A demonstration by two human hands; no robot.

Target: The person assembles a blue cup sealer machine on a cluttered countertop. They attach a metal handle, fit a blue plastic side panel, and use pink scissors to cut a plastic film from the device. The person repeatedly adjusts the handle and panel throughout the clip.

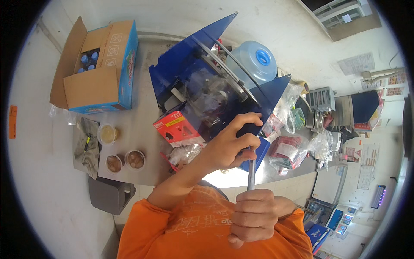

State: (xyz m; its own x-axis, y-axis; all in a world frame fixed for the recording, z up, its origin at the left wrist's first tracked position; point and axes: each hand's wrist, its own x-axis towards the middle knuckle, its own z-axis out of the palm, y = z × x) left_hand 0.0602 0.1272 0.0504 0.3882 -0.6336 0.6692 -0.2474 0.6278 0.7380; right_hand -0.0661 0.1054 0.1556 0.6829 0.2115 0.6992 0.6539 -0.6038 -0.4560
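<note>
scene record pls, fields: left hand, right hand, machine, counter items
left hand: left hand grips the corner edge of the blue machine
right hand: right hand closed around a metal rod that runs up to the machine
machine: blue panels, tilted, clear parts inside; large water jug behind it
counter items: open cardboard box with bottles, three lidded cups, red box, grey cloth, plastic bags

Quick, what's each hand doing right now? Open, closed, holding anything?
Left hand: closed on the edge of the blue machine, fingers curled over it.
Right hand: closed in a fist around the metal rod.
</note>
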